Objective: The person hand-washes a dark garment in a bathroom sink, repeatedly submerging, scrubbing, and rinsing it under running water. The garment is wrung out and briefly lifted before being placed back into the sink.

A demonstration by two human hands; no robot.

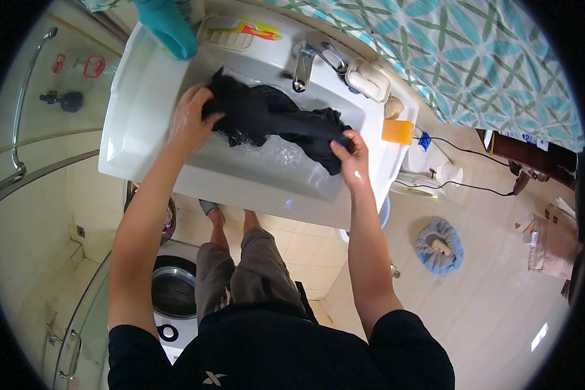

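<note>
A soaked black garment (266, 114) stretches across the white sink basin, partly in rippling water. My right hand (353, 158) grips its right end between thumb and fingers. Against the garment's left end is my left hand (194, 119), its thumb spread away from the fingers, which are slightly blurred. Both forearms reach in from below. The chrome faucet (302, 67) stands behind the garment.
Along the sink's rim are a teal bottle (166, 29), a brush (259, 30) on a tray, a soap dish (368, 79) and an orange block (398, 132). A patterned curtain (474, 58) hangs at the back right. A washing machine (175, 328) stands at lower left.
</note>
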